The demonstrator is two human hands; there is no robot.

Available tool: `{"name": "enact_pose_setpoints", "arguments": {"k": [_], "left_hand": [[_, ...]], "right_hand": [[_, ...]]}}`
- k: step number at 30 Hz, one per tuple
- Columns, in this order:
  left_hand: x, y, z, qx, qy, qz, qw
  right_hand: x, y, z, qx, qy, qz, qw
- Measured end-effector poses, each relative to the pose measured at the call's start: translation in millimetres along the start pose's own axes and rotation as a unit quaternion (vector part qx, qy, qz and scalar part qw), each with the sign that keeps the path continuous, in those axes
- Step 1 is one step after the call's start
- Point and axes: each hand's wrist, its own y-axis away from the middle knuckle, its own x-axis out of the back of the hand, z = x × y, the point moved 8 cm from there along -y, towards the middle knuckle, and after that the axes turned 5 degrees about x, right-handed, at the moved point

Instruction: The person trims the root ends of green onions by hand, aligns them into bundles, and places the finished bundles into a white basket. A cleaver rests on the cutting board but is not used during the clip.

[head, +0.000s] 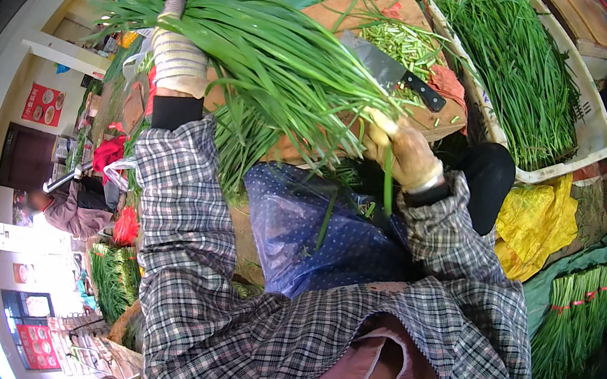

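Observation:
My left hand [180, 53], in a striped knit glove, supports the leafy end of a bunch of long green leafy stalks [277, 46], like garlic chives; its fingers are largely hidden by the leaves. At the stalk ends, my right hand [405, 148] in a pale glove has its fingers on the stems. A cleaver with a black handle [423, 92] lies on a wooden board [328, 14], beside a heap of cut stem pieces [402, 46]. More stalks [243, 140] lie under the held bunch.
A white plastic crate [599, 135] of green stalks stands at the right of the board. Blue dotted plastic [303, 230] covers my lap. A yellow bag [536, 228] and tied bundles [577, 309] lie at right. Another person [79, 210] sits at far left.

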Motion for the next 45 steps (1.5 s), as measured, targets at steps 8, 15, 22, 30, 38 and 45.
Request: {"name": "enact_pose_setpoints", "arguments": {"k": [8,15,22,30,38,45], "left_hand": [[18.6,-0.6,-4.1,0.053,0.006,0.068,0.996],[-18.5,18.8,-17.5,0.052,-0.019,0.084,0.995],[35.1,-12.2,12.6,0.04,0.001,0.064,0.997],[45.9,-8.4,3.2,0.071,0.033,0.126,0.989],[35.4,-3.9,6.2,0.054,0.022,0.113,0.992],[66.2,-21.9,7.0,0.045,0.02,0.142,0.989]], "right_hand": [[-1.5,71.0,14.8,-0.402,-0.231,0.123,0.878],[-43.5,-34.0,15.1,-0.387,-0.584,0.14,0.699],[-20.6,86.6,59.2,-0.351,-0.618,0.208,0.672],[6.6,1.2,-21.7,-0.267,0.098,0.004,0.959],[-11.0,44.2,44.4,-0.335,-0.162,0.16,0.915],[22.6,93.4,32.3,-0.406,0.401,-0.257,0.78]]}}
